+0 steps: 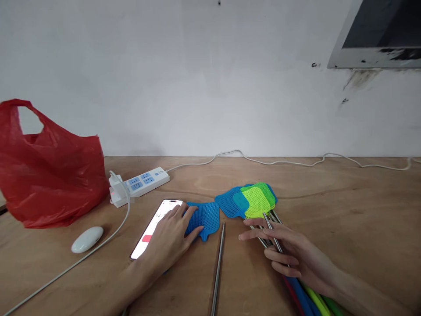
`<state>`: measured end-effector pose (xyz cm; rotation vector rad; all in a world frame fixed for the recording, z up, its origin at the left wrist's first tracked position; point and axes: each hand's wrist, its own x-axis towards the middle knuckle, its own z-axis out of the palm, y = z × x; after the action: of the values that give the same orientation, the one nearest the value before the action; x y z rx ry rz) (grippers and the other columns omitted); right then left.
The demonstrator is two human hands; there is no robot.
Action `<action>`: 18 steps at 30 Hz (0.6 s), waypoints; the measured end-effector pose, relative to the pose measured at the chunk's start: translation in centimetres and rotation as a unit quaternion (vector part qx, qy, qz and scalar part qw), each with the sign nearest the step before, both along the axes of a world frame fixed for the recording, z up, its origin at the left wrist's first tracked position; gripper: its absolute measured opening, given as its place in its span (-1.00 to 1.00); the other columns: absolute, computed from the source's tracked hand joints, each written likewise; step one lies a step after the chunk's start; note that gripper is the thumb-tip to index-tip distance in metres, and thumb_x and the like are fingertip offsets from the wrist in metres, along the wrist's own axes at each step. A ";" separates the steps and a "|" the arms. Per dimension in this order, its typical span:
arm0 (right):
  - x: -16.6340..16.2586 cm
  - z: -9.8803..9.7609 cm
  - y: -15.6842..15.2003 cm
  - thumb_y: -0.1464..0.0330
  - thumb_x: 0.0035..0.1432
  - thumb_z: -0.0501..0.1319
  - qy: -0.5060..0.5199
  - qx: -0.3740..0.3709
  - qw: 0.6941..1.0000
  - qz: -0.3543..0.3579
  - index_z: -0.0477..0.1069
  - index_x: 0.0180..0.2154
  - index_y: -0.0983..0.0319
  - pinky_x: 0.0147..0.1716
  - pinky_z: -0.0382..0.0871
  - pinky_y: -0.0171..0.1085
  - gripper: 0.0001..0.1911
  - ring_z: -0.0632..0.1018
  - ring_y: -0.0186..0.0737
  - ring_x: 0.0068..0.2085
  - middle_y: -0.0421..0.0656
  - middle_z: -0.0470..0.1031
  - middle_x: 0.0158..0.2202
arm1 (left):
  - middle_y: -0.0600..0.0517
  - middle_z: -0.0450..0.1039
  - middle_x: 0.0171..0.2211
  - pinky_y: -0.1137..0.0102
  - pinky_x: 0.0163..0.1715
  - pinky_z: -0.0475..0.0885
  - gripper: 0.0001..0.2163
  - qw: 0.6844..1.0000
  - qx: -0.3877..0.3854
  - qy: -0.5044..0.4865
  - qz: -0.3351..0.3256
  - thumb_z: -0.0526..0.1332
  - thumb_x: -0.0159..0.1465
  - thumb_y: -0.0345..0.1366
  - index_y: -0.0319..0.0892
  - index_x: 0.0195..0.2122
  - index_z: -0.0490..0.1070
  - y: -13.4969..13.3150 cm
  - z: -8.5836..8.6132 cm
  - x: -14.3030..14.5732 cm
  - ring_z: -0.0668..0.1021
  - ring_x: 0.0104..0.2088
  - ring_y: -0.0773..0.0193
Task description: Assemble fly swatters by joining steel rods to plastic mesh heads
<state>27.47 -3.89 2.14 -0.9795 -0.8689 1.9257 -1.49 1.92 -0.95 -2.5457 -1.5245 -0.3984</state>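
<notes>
My left hand [171, 241] rests flat on the wooden table, fingers on a loose blue fly-swatter head [205, 217] and partly over a lit phone [151, 228]. A bare metal rod [218, 267] lies between my hands, untouched. My right hand [289, 254] lies with fingers stretched out over the metal shafts of a fanned pile of fly swatters [253, 202], whose blue, teal and green heads overlap. Their coloured handles [309, 298] run under my right wrist.
A red plastic bag [49, 171] stands at the left. A white power strip [140, 184] with a plugged charger sits behind the phone, its cable [279, 162] trailing along the wall. A white mouse-like object [87, 239] lies near the front left.
</notes>
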 end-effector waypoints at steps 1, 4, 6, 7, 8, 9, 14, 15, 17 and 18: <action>0.0 0.0 0.0 0.32 0.21 0.25 -0.001 0.001 1.000 0.000 0.52 -0.04 0.18 -0.72 -0.18 -0.48 -0.73 -0.02 -0.60 -0.66 0.04 0.56 0.04 | -0.21 0.48 0.01 0.07 -0.10 0.47 -0.66 1.000 0.009 0.003 -0.011 0.17 0.38 -0.10 -0.21 0.05 0.40 -0.1 -0.1 0.1 0.55 -0.05 -0.11; 0.0 0.0 0.0 0.31 0.21 0.26 -0.004 0.003 1.000 -0.004 0.52 -0.06 0.18 -0.73 -0.17 -0.48 -0.74 -0.04 -0.59 -0.66 0.00 0.59 -0.05 | -0.19 0.50 -0.01 0.04 -0.06 0.46 -0.70 0.999 0.003 0.002 -0.048 0.14 0.41 -0.11 -0.22 -0.01 0.44 -0.4 0.0 0.4 0.55 -0.06 -0.09; 0.0 -0.1 0.0 0.27 0.23 0.23 -0.002 0.001 1.000 -0.002 0.54 -0.09 0.20 -0.73 -0.17 -0.48 -0.75 -0.06 -0.58 -0.66 -0.04 0.61 -0.16 | -0.18 0.52 -0.01 0.04 -0.06 0.46 -0.70 0.998 -0.013 -0.004 -0.068 0.11 0.42 -0.12 -0.22 -0.01 0.45 -0.7 0.1 0.6 0.56 -0.06 -0.07; 0.0 -0.2 0.1 0.24 0.25 0.21 0.000 -0.001 1.000 0.001 0.54 -0.11 0.21 -0.74 -0.16 -0.48 -0.74 -0.07 -0.58 -0.67 -0.07 0.60 -0.23 | -0.17 0.52 0.01 0.03 -0.04 0.46 -0.69 0.997 -0.020 -0.008 -0.074 0.10 0.43 -0.12 -0.22 0.01 0.44 -0.8 0.2 0.6 0.56 -0.04 -0.07; -0.1 -0.3 0.1 0.21 0.25 0.20 0.003 -0.003 1.000 0.004 0.55 -0.14 0.23 -0.75 -0.16 -0.48 -0.73 -0.08 -0.58 -0.68 -0.10 0.59 -0.30 | -0.17 0.52 0.02 0.03 -0.02 0.46 -0.68 0.997 -0.023 -0.013 -0.079 0.09 0.44 -0.12 -0.22 0.04 0.43 -0.8 0.2 0.7 0.56 -0.02 -0.07; -0.1 -0.4 0.2 0.19 0.25 0.20 0.004 -0.003 1.000 0.005 0.56 -0.18 0.25 -0.76 -0.14 -0.48 -0.71 -0.08 -0.58 -0.69 -0.13 0.57 -0.37 | -0.17 0.51 0.04 0.03 0.00 0.45 -0.67 0.996 -0.026 -0.017 -0.081 0.09 0.44 -0.11 -0.22 0.07 0.42 -0.9 0.2 0.7 0.55 0.00 -0.07; -0.3 -0.8 0.4 0.06 0.16 0.28 -0.029 0.047 0.997 -0.049 0.55 -0.32 0.28 -0.75 0.02 -0.46 -0.62 0.05 -0.57 -0.76 -0.23 0.47 -0.60 | -0.18 0.48 0.12 0.01 0.08 0.43 -0.63 0.993 -0.046 -0.032 -0.100 0.07 0.45 -0.13 -0.24 0.14 0.39 -0.9 0.2 0.5 0.53 0.08 -0.07; -0.3 -0.8 0.5 0.03 0.14 0.28 -0.045 0.059 0.995 -0.063 0.54 -0.34 0.28 -0.74 0.07 -0.44 -0.59 0.11 -0.54 -0.76 -0.24 0.45 -0.64 | -0.18 0.47 0.13 0.01 0.09 0.43 -0.64 0.993 -0.051 -0.034 -0.105 0.06 0.46 -0.15 -0.24 0.15 0.38 -0.9 0.2 0.5 0.52 0.09 -0.06; -0.5 -0.7 0.5 -0.04 0.10 0.29 -0.075 0.079 0.990 -0.084 0.54 -0.37 0.28 -0.69 0.16 -0.41 -0.53 0.25 -0.45 -0.74 -0.22 0.44 -0.69 | -0.18 0.45 0.15 0.00 0.12 0.41 -0.64 0.992 -0.057 -0.038 -0.111 0.04 0.47 -0.18 -0.25 0.16 0.37 -0.9 0.1 0.5 0.50 0.12 -0.05; -0.6 -0.7 0.6 -0.07 0.08 0.29 -0.089 0.087 0.988 -0.090 0.54 -0.38 0.28 -0.66 0.20 -0.39 -0.50 0.31 -0.41 -0.71 -0.21 0.44 -0.69 | -0.19 0.45 0.15 -0.01 0.13 0.41 -0.64 0.991 -0.058 -0.039 -0.114 0.02 0.47 -0.20 -0.26 0.17 0.36 -0.9 0.0 0.5 0.50 0.13 -0.05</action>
<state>26.90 -3.32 1.48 -1.0973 -0.9964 1.6004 -1.02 0.98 -0.92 -2.8382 -1.3204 -0.4532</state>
